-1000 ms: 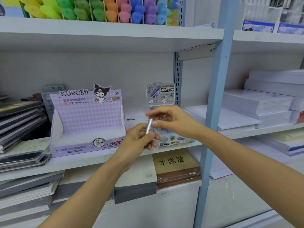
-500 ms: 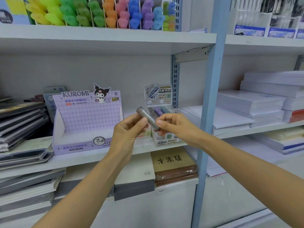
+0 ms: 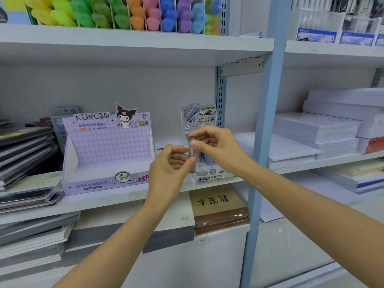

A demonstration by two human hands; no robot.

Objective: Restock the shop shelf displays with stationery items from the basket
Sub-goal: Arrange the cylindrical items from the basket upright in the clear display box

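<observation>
Since half a second ago, the small grey lead tube (image 3: 192, 154) has been turned from a slant to upright, and both hands have been carried a little to the right, in front of the clear display box (image 3: 209, 173). The tube is pinched near its top by the right hand (image 3: 216, 148), thumb in front and fingers curled behind, so that only its upper end is covered. Its lower part is met by the fingertips of the left hand (image 3: 170, 165), which is closed loosely around it from the left, the thumb lying across the front; whether the left fingers truly press on it or only touch it cannot be told. The tube is thus held between the two hands, above the shelf board (image 3: 99, 201) and not resting on it, just in front of the clear box of similar tubes with its printed header card (image 3: 198, 117). To the left, near the left hand but apart from it, the purple KUROMI display carton (image 3: 108, 154) is seen standing on the same board, its tray showing no stock. Farther left, dark notebooks (image 3: 25, 150) are stacked. Brown paper packs (image 3: 220, 208) lie on the shelf below. Beyond the blue upright post (image 3: 264, 129), white paper reams (image 3: 324, 129) are piled. Coloured highlighters (image 3: 124, 13) are lined up on the shelf above.
</observation>
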